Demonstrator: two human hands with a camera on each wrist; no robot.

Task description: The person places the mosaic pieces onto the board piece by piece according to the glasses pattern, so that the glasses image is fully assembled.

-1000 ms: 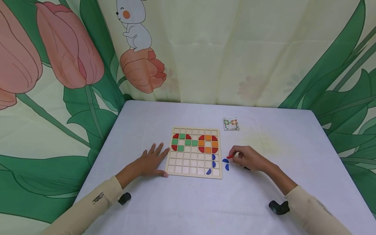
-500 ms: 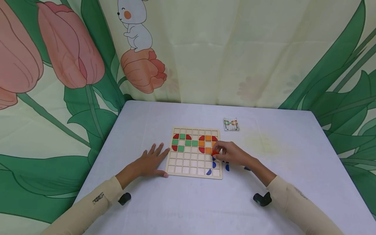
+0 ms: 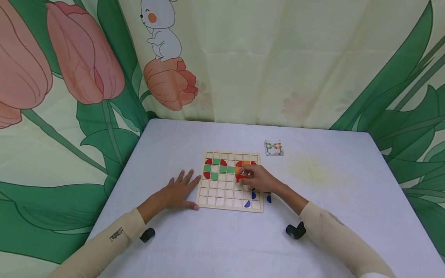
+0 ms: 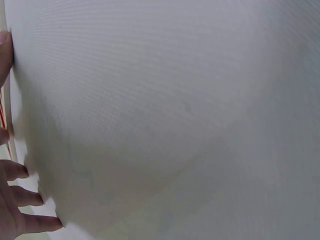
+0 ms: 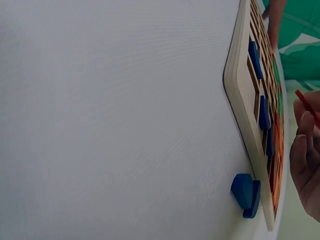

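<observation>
A square wooden grid board (image 3: 221,192) lies on the white cloth. Red, green and orange flat pieces fill some upper cells; a few blue rounded pieces (image 3: 247,203) sit at its lower right. My right hand (image 3: 260,178) pinches a red piece (image 5: 306,102) above the board, left of the orange pieces, hiding several cells. The left hand (image 3: 177,192) rests on the cloth, fingers spread, with thumb and a fingertip at the board's left edge. Only its fingers (image 4: 31,223) show along the left side of the left wrist view.
A small card (image 3: 274,148) printed with a coloured grid pattern lies behind the board on the right. Loose blue pieces (image 5: 242,191) lie beside the board's right edge, partly hidden by the right hand in the head view. A curtain (image 3: 260,77) hangs behind the table.
My right hand has moved left with the red piece, from beside the board's right edge to over its cells. The left hand has stayed in place.
</observation>
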